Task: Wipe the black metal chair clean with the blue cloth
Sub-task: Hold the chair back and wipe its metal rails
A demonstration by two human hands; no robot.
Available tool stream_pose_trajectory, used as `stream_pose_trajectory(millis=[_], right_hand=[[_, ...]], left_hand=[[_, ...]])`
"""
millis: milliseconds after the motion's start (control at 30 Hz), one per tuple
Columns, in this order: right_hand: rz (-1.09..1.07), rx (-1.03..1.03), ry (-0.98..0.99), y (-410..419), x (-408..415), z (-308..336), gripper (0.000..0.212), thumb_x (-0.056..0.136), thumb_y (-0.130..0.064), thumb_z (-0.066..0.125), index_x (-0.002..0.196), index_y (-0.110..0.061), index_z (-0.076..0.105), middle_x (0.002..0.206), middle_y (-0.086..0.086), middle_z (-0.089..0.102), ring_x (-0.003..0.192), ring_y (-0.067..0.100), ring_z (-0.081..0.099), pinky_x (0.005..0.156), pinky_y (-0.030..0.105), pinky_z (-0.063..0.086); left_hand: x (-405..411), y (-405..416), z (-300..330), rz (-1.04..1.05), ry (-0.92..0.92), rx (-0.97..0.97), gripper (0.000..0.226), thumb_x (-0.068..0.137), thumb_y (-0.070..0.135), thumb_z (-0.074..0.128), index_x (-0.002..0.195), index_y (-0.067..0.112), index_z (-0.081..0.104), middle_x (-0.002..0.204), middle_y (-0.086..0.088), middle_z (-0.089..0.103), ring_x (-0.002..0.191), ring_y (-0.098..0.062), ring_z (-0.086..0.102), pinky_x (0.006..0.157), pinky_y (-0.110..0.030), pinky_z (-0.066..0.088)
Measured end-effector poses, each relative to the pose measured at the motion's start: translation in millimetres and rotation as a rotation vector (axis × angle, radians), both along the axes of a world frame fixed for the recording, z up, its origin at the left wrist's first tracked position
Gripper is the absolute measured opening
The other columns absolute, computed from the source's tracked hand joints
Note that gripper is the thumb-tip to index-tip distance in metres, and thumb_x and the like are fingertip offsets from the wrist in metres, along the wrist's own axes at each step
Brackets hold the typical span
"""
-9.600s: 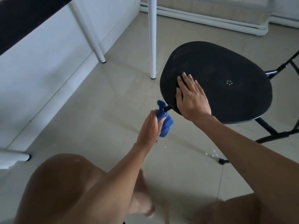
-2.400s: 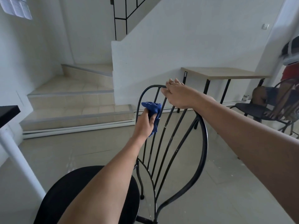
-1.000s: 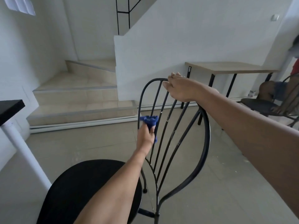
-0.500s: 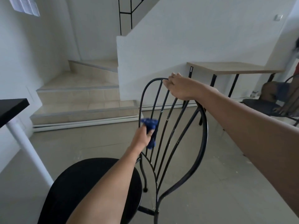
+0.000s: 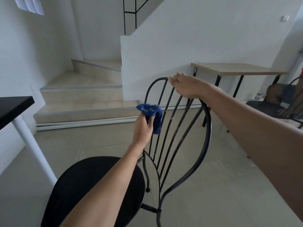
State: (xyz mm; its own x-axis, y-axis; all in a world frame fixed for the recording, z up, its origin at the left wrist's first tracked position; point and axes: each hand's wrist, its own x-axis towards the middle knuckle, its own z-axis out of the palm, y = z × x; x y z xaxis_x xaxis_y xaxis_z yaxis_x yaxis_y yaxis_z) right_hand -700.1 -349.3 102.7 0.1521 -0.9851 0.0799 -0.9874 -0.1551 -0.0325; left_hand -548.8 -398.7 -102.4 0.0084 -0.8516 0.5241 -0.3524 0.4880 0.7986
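Black metal chair: stood on the tiled floor, its looped wire backrest upright between the two hands, its round black seat under the left forearm.

Blue cloth: bunched, held in the closed left hand, pressed against the leftmost bars of the backrest, well below the right hand.

Right hand: rested over the top rail of the backrest, fingers curled down on it; how firmly it gripped could not be told.

Black tabletop on a white leg: left of the left hand.

Tiled steps: beyond the left hand, against white walls.

Wooden table: beyond the right hand.

Second chair, with a seated person: far right, partly cut off.
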Motion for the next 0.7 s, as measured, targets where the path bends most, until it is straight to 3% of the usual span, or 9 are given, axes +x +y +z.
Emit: stream_pose_trajectory(millis=[133, 267, 400, 533, 700], right_hand=[[0.002, 0.002, 0.024, -7.1, -1.3, -2.9, 0.048, 0.110, -0.017, 0.014, 0.158, -0.011, 0.011, 0.164, 0.018, 0.000, 0.152, 0.029, -0.007, 0.122, 0.040, 0.003], [0.008, 0.011, 0.015, -13.4, -3.0, -4.0, 0.048, 0.109, -0.017, 0.017, 0.157, -0.015, 0.015, 0.163, 0.020, 0.005, 0.153, 0.030, -0.004, 0.122, 0.044, 0.008], [0.013, 0.004, 0.037, -10.4, -2.9, -3.8, 0.049, 0.108, -0.014, 0.015, 0.157, -0.013, 0.015, 0.162, 0.021, 0.011, 0.152, 0.031, 0.000, 0.121, 0.043, 0.010], [0.014, 0.010, 0.047, -10.3, -4.4, -4.4, 0.050, 0.109, -0.013, 0.013, 0.158, -0.017, 0.005, 0.164, 0.016, 0.002, 0.153, 0.027, -0.006, 0.122, 0.039, 0.003], [0.005, 0.007, 0.046, -8.7, -2.0, -4.4, 0.049, 0.109, -0.013, 0.010, 0.158, -0.014, 0.003, 0.164, 0.016, 0.003, 0.153, 0.027, -0.005, 0.121, 0.037, 0.002]], left_hand=[[-7.1, -4.6, 53.5, -0.117, -0.116, -0.111, 0.022, 0.101, 0.025, 0.055, 0.115, 0.008, 0.059, 0.095, 0.004, 0.068, 0.078, -0.002, 0.063, 0.071, -0.013, 0.048], [-23.9, -9.7, 76.9, -0.149, -0.183, -0.024, 0.023, 0.099, 0.021, 0.055, 0.119, 0.009, 0.058, 0.107, -0.004, 0.071, 0.094, -0.017, 0.065, 0.082, -0.026, 0.049], [-36.1, -13.3, 79.9, -0.157, -0.263, 0.062, 0.029, 0.101, 0.022, 0.052, 0.127, 0.009, 0.053, 0.113, -0.010, 0.070, 0.097, -0.023, 0.066, 0.078, -0.026, 0.044], [-36.7, -13.8, 63.9, -0.152, -0.270, 0.120, 0.039, 0.101, 0.026, 0.053, 0.136, 0.010, 0.047, 0.120, -0.010, 0.069, 0.107, -0.025, 0.065, 0.084, -0.026, 0.045], [-19.7, 3.5, -18.1, -0.177, -0.297, 0.289, 0.027, 0.101, 0.020, 0.052, 0.125, 0.007, 0.054, 0.115, -0.011, 0.069, 0.106, -0.023, 0.066, 0.086, -0.026, 0.046]])
